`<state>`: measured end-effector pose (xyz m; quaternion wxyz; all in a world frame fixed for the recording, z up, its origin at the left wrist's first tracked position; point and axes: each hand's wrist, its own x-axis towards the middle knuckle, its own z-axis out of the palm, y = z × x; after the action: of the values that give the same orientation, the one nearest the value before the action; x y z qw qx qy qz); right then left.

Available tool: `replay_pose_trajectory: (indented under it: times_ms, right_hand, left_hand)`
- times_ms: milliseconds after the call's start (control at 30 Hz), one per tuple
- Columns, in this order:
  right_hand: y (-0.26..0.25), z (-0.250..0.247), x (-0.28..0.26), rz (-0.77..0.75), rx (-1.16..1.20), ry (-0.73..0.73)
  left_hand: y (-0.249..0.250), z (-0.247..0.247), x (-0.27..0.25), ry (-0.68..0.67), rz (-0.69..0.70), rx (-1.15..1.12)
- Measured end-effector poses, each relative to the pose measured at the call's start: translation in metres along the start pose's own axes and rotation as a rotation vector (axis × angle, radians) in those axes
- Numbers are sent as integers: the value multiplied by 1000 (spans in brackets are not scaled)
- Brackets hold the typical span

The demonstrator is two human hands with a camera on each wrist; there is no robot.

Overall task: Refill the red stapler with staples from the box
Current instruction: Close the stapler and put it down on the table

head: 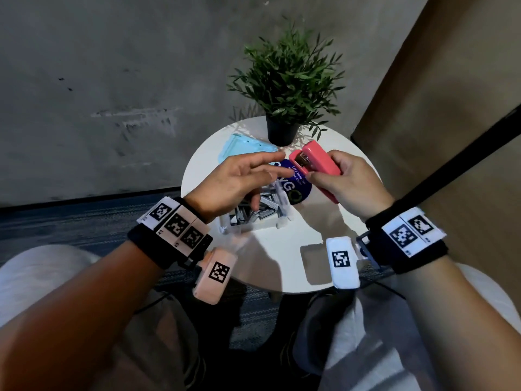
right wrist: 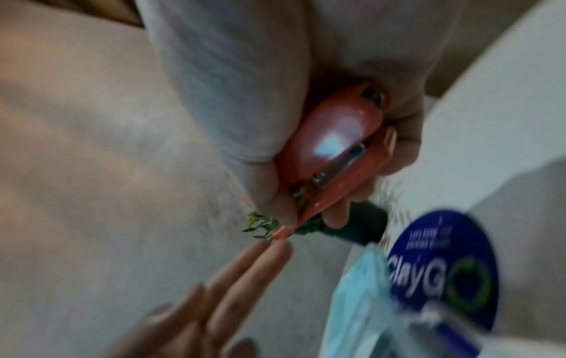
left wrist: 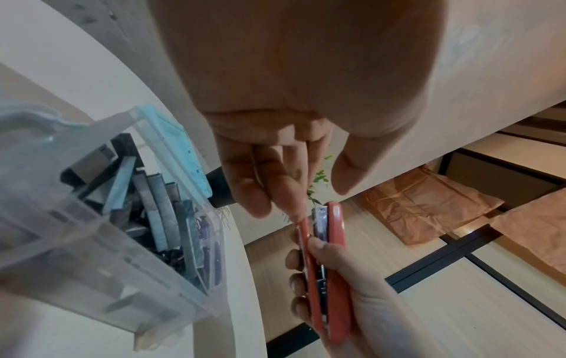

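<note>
The right hand (head: 348,182) grips the red stapler (head: 317,165) above the round table (head: 304,266), palm hiding its rear half. The left hand (head: 234,179) reaches in with fingers straight, tips at the stapler's front; the blurred right wrist view leaves contact unsure. The clear box (left wrist: 92,242) of staples (left wrist: 159,206) sits beneath, near the table's edge.

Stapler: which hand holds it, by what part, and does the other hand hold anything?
The right hand grips the red stapler around its rear half. The left hand holds nothing; its straight fingertips touch the stapler's front end.
</note>
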<state>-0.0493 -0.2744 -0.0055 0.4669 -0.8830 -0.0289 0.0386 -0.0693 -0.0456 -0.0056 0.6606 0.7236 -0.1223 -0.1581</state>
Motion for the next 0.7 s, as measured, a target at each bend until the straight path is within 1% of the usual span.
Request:
replay_pose_trajectory:
  times_ms: [67,167,267,367,433,600,700]
  right_hand:
    - [8,-6,4,-2,-120,24]
    - [18,-13,10,58,-182,36]
    - [24,-17,15,98,-329,50]
    - [32,-18,23,121,-426,62]
    - [40,-16,28,147,-477,57]
    - [54,-5,37,198,-559,44]
    - [57,-2,40,210,-611,40]
  left_hand:
    - [-1,0,1,-16,-9,13]
    - [-1,1,1,-35,-13,28]
    - [-2,2,0,-40,-41,49]
    - [-5,3,0,-44,-73,107]
    - [-9,3,0,-42,-90,167]
    - [-23,-3,-1,-54,-74,363]
    - [-30,-6,-1,-73,-48,540]
